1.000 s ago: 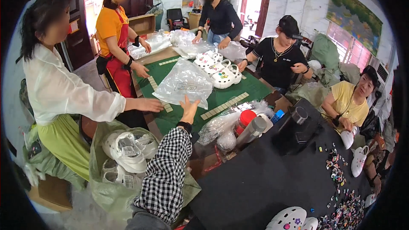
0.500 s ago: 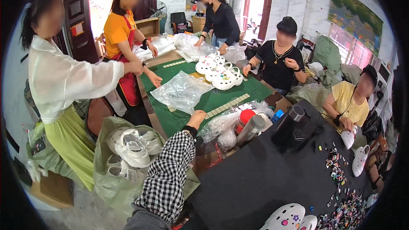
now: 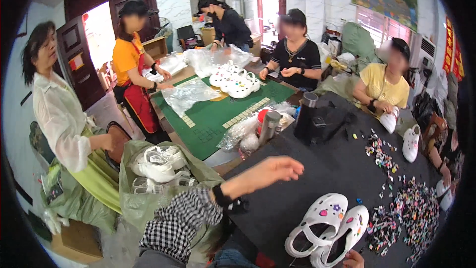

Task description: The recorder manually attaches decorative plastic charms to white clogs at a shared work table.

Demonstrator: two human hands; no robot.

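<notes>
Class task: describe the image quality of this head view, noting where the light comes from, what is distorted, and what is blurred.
Head view: daylight glares white through the open doorway and the far door; fisheye bends the dark wooden door near the black rim; the left hand, reaching above the black table, is slightly motion-soft; the white clogs look sharp.

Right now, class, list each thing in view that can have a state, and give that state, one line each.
left hand: open, empty, held above the black table
right hand: barely in view at the lower edge, beside the white clogs
white clogs: side by side, charms fitted
green sack: open, white clogs inside
metal flask: upright, capped
charms: loose, scattered
</notes>
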